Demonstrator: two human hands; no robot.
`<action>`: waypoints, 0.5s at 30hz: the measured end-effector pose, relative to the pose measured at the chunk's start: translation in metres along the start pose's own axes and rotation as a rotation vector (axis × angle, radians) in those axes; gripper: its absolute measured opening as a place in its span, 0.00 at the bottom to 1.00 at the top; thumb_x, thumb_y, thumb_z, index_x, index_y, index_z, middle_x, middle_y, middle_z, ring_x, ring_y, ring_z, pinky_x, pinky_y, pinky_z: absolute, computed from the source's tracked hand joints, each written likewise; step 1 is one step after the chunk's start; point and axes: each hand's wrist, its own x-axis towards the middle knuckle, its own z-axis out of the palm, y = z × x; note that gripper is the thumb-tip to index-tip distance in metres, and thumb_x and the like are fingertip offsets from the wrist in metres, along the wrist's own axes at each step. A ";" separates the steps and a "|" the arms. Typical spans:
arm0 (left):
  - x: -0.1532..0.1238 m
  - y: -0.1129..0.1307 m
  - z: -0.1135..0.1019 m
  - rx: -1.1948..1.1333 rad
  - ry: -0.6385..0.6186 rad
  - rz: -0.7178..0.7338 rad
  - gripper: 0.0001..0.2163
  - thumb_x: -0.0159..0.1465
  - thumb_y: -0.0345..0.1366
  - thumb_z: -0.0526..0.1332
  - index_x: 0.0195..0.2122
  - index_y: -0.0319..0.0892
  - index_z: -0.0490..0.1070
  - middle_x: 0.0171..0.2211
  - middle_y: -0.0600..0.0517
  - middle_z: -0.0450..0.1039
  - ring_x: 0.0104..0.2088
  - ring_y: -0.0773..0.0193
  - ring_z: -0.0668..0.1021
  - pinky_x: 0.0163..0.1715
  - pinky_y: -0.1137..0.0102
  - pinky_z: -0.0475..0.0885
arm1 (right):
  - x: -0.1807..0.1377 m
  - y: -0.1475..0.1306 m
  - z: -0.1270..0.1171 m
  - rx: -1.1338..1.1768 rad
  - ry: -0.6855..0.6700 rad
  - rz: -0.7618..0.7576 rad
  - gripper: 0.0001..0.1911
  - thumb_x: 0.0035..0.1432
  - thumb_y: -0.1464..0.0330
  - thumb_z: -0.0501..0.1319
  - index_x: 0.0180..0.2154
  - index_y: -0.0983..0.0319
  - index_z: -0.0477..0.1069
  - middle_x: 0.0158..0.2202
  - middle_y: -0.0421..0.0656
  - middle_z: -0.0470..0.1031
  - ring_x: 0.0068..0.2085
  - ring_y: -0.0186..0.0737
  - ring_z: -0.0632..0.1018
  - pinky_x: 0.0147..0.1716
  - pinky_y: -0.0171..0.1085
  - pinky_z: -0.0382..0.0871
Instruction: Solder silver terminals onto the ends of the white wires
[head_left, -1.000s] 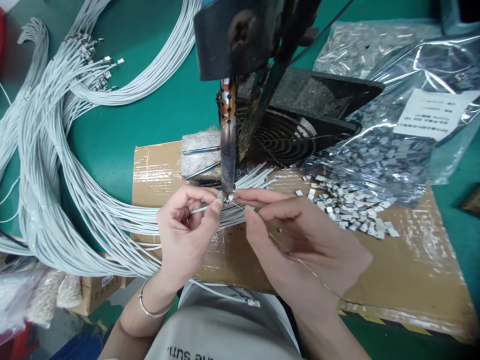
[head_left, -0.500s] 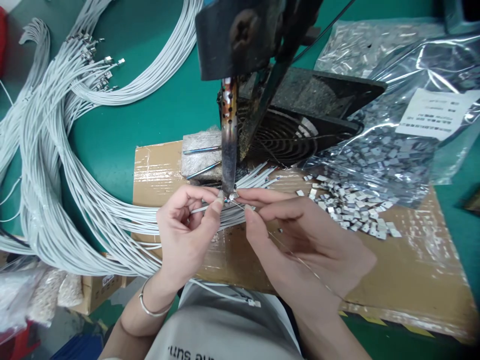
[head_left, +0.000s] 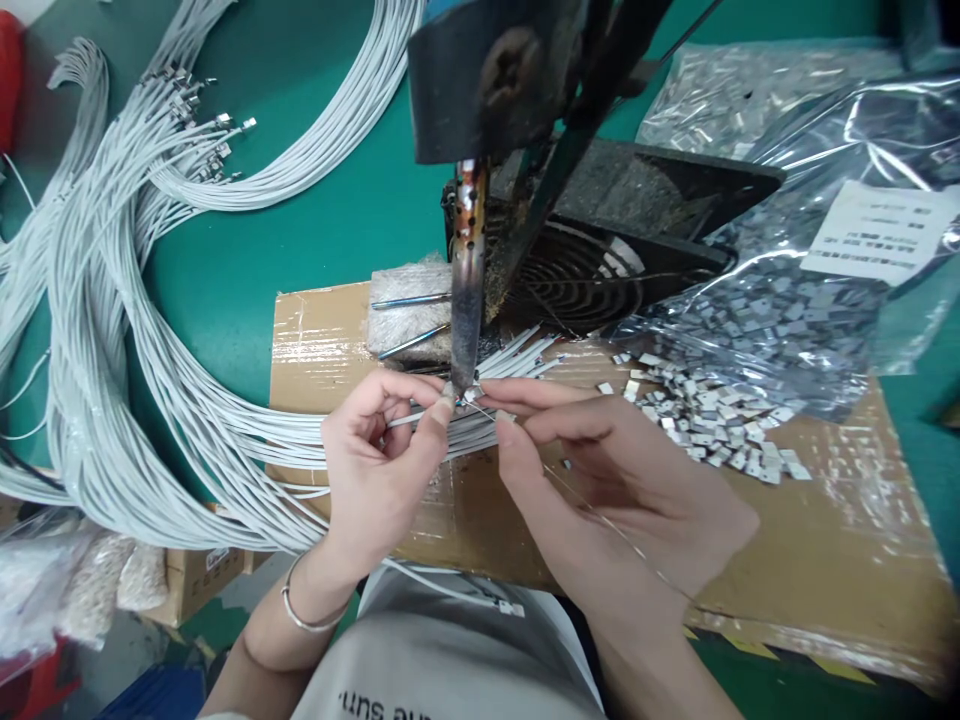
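Pinching a white cable [head_left: 403, 419] between its fingers, the left hand [head_left: 380, 478] holds the end beneath the soldering iron [head_left: 466, 310], over the cardboard [head_left: 795, 560]; the right hand [head_left: 626, 490] pinches a thin wire [head_left: 487, 410], beside what is probably a small metal piece [head_left: 472, 394].

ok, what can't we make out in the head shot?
Head view:
- Contact at the iron tip: too small, partly covered by left hand.
- Cardboard under right hand: hidden by that hand.
- Label print: too small, blurred.
- Some cable ends: cut off by top and left edges.
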 end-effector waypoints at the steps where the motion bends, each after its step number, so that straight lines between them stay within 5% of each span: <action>1: 0.000 0.000 0.000 -0.004 -0.003 0.002 0.06 0.61 0.27 0.72 0.29 0.43 0.80 0.29 0.53 0.82 0.20 0.72 0.62 0.17 0.73 0.54 | 0.000 0.000 0.000 0.007 0.000 0.000 0.11 0.64 0.79 0.70 0.37 0.56 0.77 0.46 0.40 0.89 0.46 0.41 0.89 0.48 0.39 0.82; 15: -0.002 -0.003 -0.002 -0.054 -0.034 0.010 0.07 0.64 0.27 0.72 0.30 0.43 0.80 0.31 0.53 0.81 0.22 0.72 0.65 0.18 0.74 0.57 | 0.000 -0.001 0.000 0.004 0.004 0.002 0.12 0.64 0.79 0.70 0.37 0.56 0.77 0.46 0.40 0.88 0.46 0.41 0.89 0.48 0.38 0.82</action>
